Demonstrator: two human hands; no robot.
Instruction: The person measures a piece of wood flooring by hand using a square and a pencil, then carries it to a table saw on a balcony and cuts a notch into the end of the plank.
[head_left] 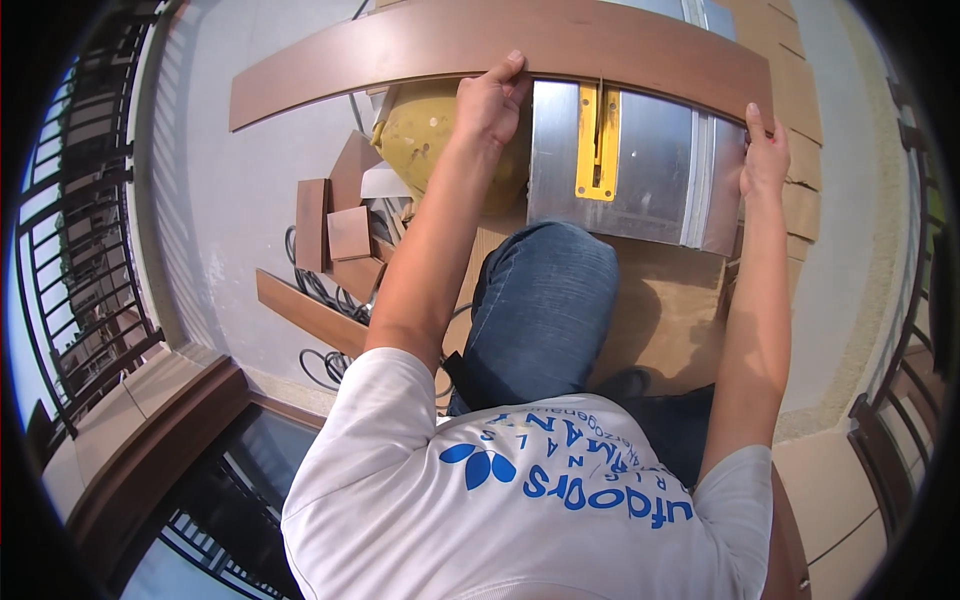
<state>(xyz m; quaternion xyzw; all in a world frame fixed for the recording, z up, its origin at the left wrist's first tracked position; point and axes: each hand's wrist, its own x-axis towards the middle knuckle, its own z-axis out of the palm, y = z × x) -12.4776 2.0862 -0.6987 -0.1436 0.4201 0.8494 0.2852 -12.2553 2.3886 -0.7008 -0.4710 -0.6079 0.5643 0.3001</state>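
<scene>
We look down on a long reddish-brown plank [430, 45] held across a table saw [655, 170].
Its broad face shows smooth, with a soft sheen; we see the left hand [493, 97] gripping the near edge, the right hand [764, 155] grasping the right end, a yellow throat plate [596, 187] just below, and brown offcuts [312, 225] lying left.

Black cables [314, 286] looped on pale grey floor [225, 190]; 2 dark railings [885, 452], left and right.
</scene>
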